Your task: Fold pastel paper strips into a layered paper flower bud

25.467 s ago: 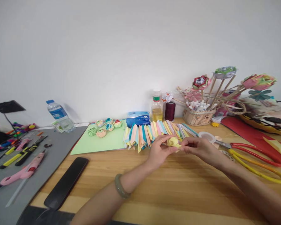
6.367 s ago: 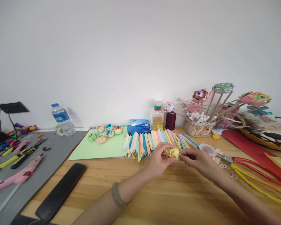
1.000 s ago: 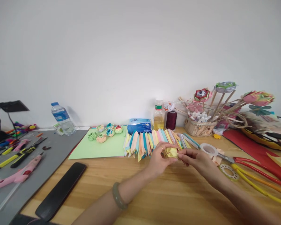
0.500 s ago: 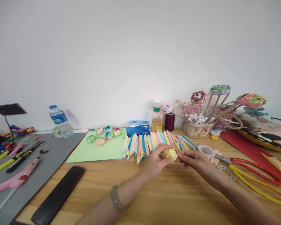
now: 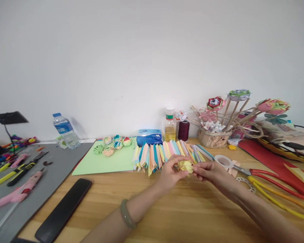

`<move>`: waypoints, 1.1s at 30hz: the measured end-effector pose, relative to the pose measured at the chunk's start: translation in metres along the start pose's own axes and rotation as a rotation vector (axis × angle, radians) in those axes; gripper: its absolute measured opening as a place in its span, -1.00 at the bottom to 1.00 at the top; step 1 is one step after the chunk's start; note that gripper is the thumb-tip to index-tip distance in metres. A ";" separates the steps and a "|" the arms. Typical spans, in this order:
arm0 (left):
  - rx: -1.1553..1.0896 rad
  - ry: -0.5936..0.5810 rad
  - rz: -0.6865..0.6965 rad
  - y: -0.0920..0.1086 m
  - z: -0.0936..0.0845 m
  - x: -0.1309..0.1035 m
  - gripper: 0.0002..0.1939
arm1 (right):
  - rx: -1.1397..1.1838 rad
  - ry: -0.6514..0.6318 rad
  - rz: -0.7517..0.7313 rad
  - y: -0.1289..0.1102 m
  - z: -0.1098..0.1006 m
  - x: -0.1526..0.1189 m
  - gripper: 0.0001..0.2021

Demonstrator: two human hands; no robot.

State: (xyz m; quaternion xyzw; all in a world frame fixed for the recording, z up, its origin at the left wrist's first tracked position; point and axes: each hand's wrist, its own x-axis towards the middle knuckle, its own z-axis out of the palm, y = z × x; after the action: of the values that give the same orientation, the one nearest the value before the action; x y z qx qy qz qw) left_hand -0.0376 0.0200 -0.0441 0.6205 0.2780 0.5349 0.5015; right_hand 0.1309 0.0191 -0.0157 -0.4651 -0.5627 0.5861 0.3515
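A small piece of folded yellow paper [image 5: 185, 165] is held above the wooden table, between both hands. My left hand [image 5: 172, 171] grips its left side with thumb and fingers, and a ring and a jade-coloured bangle show on that arm. On the right edge of the paper, my right hand [image 5: 205, 170] pinches with thumb and fingertips. The fingers cover part of the folds. Just behind my hands lies a row of folded paper strips [image 5: 152, 157] in several colours. Finished-looking paper flowers [image 5: 108, 151] rest on a green sheet [image 5: 108, 165] to the left.
Scissors [image 5: 278, 185] and a tape roll [image 5: 224, 162] lie right of my hands. Behind stand a tissue pack [image 5: 149, 137], an oil-filled bottle [image 5: 170, 126], a thread spool [image 5: 183, 131] and a basket [image 5: 214, 139]. Left are a black case [image 5: 63, 211], a glue gun [image 5: 20, 192] and a water bottle [image 5: 66, 131].
Both hands stay on the yellow paper, which has turned slightly between the fingers. The right hand has shifted a little. The view has moved very slightly.
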 end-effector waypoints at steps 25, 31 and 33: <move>0.121 -0.014 0.067 0.003 0.002 0.001 -0.71 | -0.126 0.023 0.008 -0.002 0.003 0.000 -0.64; 0.128 0.013 0.057 0.002 0.001 0.001 -0.71 | -0.142 0.009 -0.004 -0.005 0.002 -0.003 -0.61; 0.126 0.023 0.049 0.002 0.001 0.001 -0.71 | -0.133 0.009 0.002 -0.005 0.002 -0.003 -0.64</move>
State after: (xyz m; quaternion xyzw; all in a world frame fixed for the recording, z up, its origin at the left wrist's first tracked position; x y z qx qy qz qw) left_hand -0.0366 0.0200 -0.0413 0.6514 0.3017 0.5356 0.4447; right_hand 0.1296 0.0166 -0.0105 -0.4908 -0.5982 0.5457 0.3216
